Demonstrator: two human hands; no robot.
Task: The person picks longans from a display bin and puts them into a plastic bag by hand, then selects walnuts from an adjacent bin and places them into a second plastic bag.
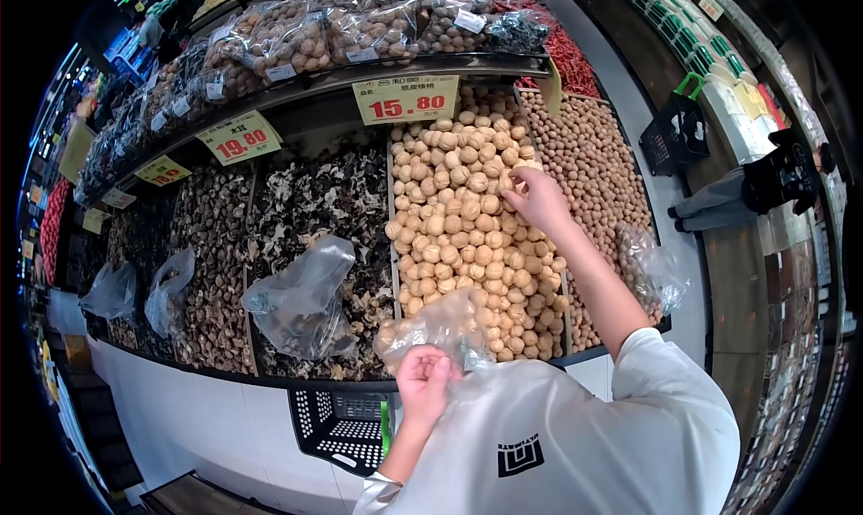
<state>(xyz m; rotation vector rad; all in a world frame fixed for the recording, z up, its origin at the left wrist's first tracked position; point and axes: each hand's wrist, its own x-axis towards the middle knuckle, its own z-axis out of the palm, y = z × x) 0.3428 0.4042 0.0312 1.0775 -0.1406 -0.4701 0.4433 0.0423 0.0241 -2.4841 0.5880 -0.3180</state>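
Pale round walnuts [458, 178] fill the bin in front of me. My right hand [537, 196] is over the upper right part of them, its fingers bent together at the nuts; what lies between them is too small to tell. Low at the bin's front edge, my left hand [424, 382] grips a clear plastic bag [449, 322], with fingers closed on its rim. Some nuts show through the bag's left side. A yellow price sign reading 15.80 [406, 100] hangs above the bin.
Dried black fungus [315, 187] lies to the left, with a plastic bag [301, 299] on it. Smaller brown nuts [584, 146] fill the bin at right. A black basket [346, 430] is below the bins. Another person [782, 173] stands at far right.
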